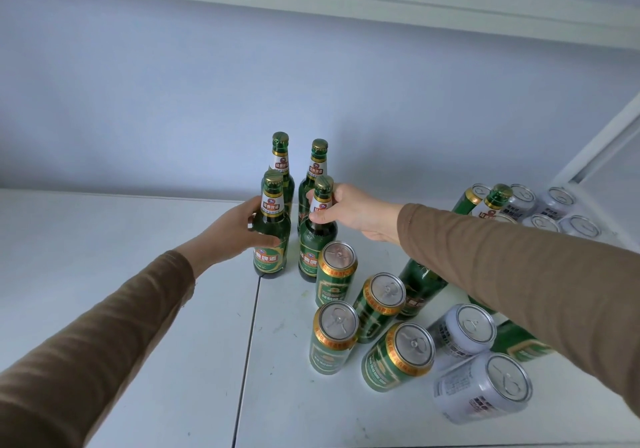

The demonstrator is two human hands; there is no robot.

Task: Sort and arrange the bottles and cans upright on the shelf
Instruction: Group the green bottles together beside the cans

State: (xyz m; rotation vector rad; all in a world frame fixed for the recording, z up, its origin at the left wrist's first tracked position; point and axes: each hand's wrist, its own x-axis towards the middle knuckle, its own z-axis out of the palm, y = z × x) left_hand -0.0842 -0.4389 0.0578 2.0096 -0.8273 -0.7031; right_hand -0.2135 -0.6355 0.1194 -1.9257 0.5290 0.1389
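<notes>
At frame centre, my left hand point(239, 227) grips the front-left bottle point(272, 236) by its body. My right hand point(349, 212) pinches the front-right bottle point(317, 239) at the neck; green cans point(335, 276) stand just below.

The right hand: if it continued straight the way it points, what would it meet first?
Probably the rear right green glass bottle, behind the front right green glass bottle that the right hand grips; depth is unclear.

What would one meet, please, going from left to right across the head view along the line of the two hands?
Left hand → front left bottle that it grips → front right bottle → right hand holding its neck → silver cans at the far right.
</notes>
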